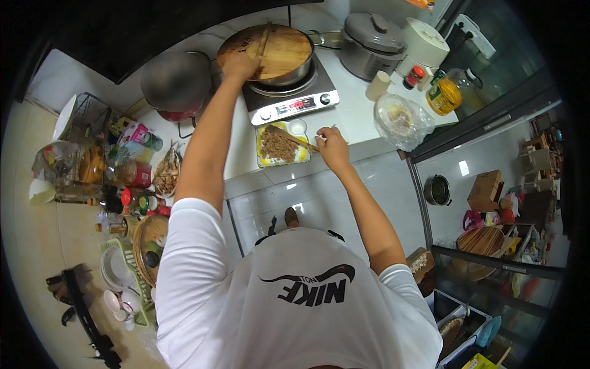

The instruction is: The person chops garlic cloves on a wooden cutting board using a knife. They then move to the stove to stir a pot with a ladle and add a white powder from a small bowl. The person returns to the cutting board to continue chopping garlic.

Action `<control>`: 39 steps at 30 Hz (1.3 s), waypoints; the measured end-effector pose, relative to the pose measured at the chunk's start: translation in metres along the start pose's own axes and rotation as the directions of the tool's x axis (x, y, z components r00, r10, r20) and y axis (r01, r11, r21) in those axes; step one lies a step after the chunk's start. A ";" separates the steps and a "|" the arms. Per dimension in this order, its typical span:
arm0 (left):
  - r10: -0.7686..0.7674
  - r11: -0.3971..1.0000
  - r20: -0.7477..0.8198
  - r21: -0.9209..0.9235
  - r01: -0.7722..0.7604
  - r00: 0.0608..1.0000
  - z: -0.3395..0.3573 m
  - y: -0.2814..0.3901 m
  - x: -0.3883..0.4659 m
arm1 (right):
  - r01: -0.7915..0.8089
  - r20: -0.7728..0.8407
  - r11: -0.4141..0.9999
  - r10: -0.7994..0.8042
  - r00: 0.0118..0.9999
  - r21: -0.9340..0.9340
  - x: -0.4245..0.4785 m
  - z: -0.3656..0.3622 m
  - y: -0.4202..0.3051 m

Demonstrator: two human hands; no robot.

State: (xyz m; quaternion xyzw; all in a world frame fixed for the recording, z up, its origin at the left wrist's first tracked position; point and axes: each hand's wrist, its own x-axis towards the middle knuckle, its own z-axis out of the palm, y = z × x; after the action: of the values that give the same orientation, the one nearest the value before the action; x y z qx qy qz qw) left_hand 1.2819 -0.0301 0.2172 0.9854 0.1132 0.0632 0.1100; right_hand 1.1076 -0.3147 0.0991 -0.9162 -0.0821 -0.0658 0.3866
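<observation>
My left hand [242,66] grips the handle bar of a round wooden lid [288,50], which covers a steel pan [295,77] on a lit induction cooker [295,105]. In front of the cooker lies a patterned tray [302,159] bearing brown minced food [277,146] and a small white cup [297,126]. A wooden spatula [292,138] rests across the food, its handle reaching towards my right hand [334,146]. The fingers of that hand are bent above the counter edge; whether they touch the spatula handle is unclear.
A dark wok [177,83] stands left of the cooker, near a plate of fish [166,175]. To the right are a grey pressure cooker [372,46], a cream appliance [424,44], an oil bottle [445,97] and a plastic-covered bowl [400,117]. A glass sliding door's frame [419,203] runs alongside.
</observation>
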 end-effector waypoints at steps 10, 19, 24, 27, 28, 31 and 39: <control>0.103 0.995 -0.027 0.001 -0.103 0.994 0.038 0.021 0.044 | 0.093 -0.008 0.990 -0.093 0.996 0.104 0.078 0.000 0.004; -0.140 0.990 -0.150 -0.016 0.139 0.979 -0.037 0.005 -0.014 | 0.285 0.015 0.932 -0.295 0.955 0.224 0.120 -0.009 -0.021; -0.289 0.950 -0.264 0.037 0.309 0.920 -0.084 -0.044 -0.055 | 0.349 0.122 0.858 -0.419 0.900 0.378 0.127 0.030 -0.068; -0.381 0.904 -0.314 0.073 0.422 0.870 -0.104 -0.082 -0.083 | 0.286 0.302 0.816 -0.476 0.826 0.502 0.127 0.063 -0.107; -0.420 0.885 -0.325 0.062 0.462 0.848 -0.109 -0.092 -0.094 | 0.259 0.383 0.831 -0.474 0.793 0.493 0.127 0.075 -0.119; -0.524 0.811 -0.363 0.063 0.581 0.771 -0.125 -0.116 -0.129 | 0.114 0.438 0.848 -0.377 0.816 0.518 0.130 0.109 -0.158; -0.673 0.686 -0.385 -0.006 0.728 0.631 -0.128 -0.187 -0.201 | -0.726 0.851 0.490 -0.069 0.520 0.483 0.154 0.177 -0.224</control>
State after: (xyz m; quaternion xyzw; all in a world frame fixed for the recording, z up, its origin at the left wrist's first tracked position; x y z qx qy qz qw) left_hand 1.0291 0.1255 0.2777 0.8397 0.5100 0.1842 0.0289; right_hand 1.2230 -0.0178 0.1606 -0.5530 -0.0581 0.4745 0.6823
